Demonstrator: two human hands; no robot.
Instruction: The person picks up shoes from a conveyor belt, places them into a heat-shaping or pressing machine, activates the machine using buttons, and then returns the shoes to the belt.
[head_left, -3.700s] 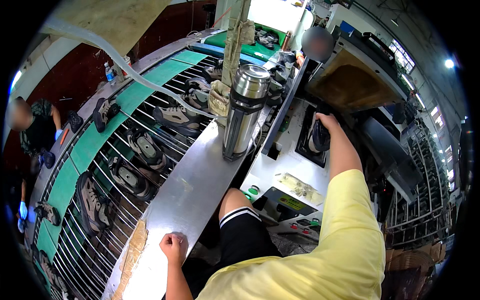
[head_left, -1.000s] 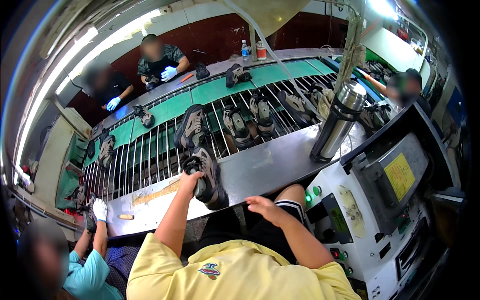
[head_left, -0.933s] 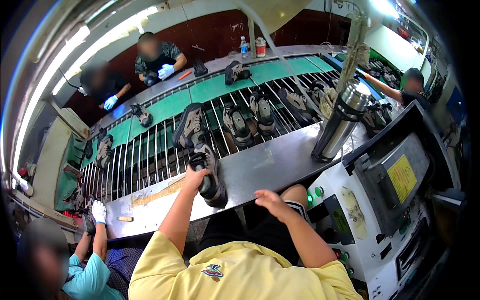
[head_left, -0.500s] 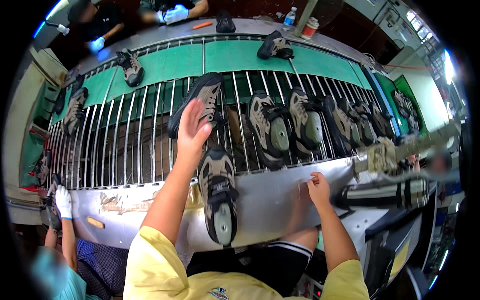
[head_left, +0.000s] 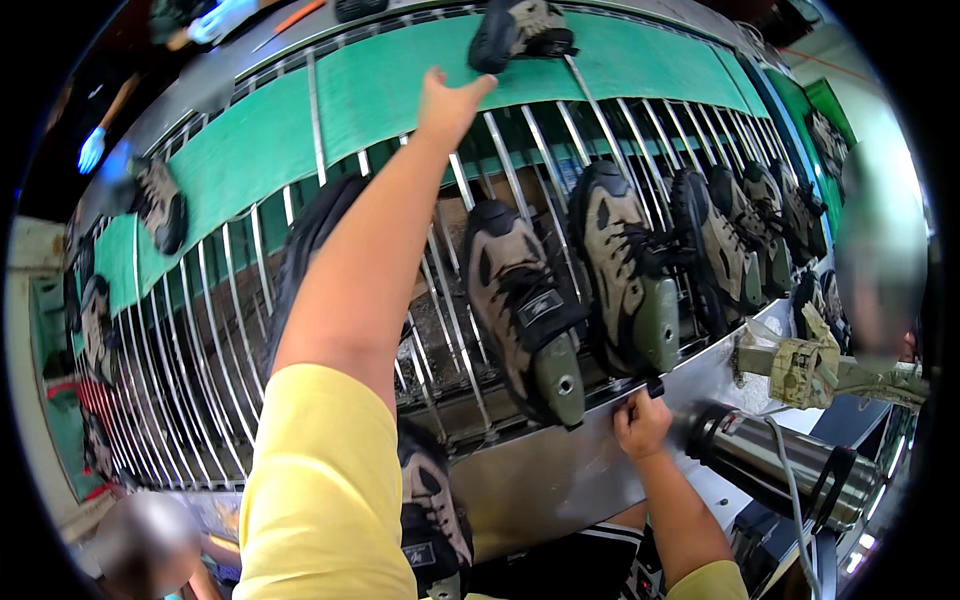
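Hovering with thumb spread, the left hand point(head_left: 455, 103) is holding nothing, just beside the far shoe point(head_left: 522, 30) resting on the green strip point(head_left: 385, 80). By the edge of the worktop point(head_left: 545, 480), the right hand point(head_left: 642, 427) is resting curled, perhaps bracing; I cannot tell whether it's gripping anything. Nearer shoes point(head_left: 508, 270) are sitting on metal rods point(head_left: 548, 152), green lasts point(head_left: 656, 325) probably keeping their shape.

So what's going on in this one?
A person in a yellow shirt has the left hand stretched open over a rack of metal rods, close to a tan-and-black shoe on the green strip; contact is unclear. The right hand is curled at the edge of the metal bench, near a shoe on an olive-green last; whether it holds anything is unclear. Another shoe is on the bench, partly hidden by the left arm.
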